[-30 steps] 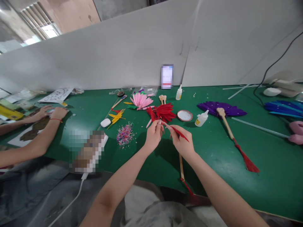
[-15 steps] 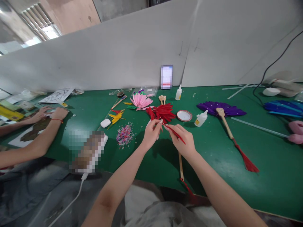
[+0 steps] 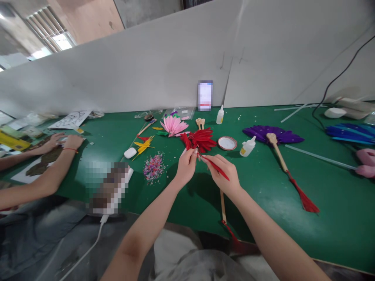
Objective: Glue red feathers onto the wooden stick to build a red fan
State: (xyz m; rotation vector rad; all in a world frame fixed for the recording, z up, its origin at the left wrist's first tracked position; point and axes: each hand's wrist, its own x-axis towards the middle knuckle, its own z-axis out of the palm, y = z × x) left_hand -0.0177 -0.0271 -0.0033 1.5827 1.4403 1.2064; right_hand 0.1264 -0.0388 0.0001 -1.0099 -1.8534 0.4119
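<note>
The right hand [image 3: 223, 171] is clamped on a red feather [image 3: 217, 168], which lies along its thumb side. The left hand [image 3: 186, 167] is positioned just beside the feather's inner end; whether its fingers grip that end cannot be determined. A red feather bundle [image 3: 204, 139] lies directly beyond the hands. A squeeze bottle [image 3: 247, 148] is located beyond and right of the right hand; coloured clippings [image 3: 154, 168] lie left of the left hand.

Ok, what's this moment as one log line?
left hand: near red feathery bunch; right hand: holding red feather-shaped piece; purple fan: on table
</note>
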